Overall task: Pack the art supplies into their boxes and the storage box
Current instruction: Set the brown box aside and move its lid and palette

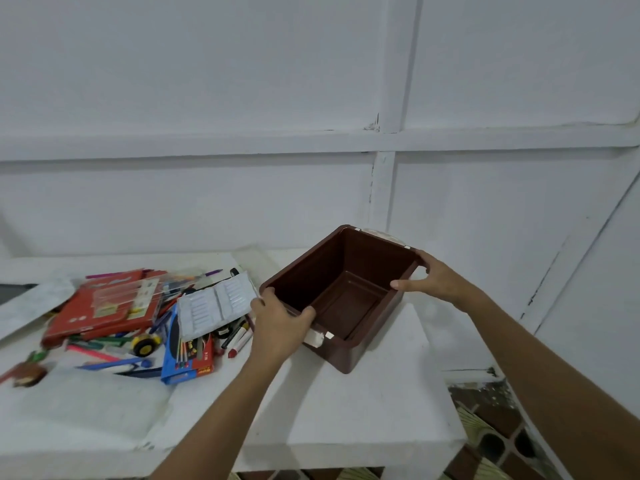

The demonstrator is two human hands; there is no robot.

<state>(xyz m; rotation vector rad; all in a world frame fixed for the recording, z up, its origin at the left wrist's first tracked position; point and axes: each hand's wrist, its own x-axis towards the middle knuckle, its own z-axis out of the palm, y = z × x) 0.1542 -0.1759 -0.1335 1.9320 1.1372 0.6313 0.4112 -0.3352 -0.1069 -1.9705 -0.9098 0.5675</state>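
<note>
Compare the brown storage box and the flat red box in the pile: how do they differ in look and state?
The brown storage box is deep, open at the top and shows nothing inside; the flat red box is thin and lies among loose pens. The left hand and the right hand grip the brown storage box by its rim; no hand touches the flat red box. Both sit on the white table.
</note>
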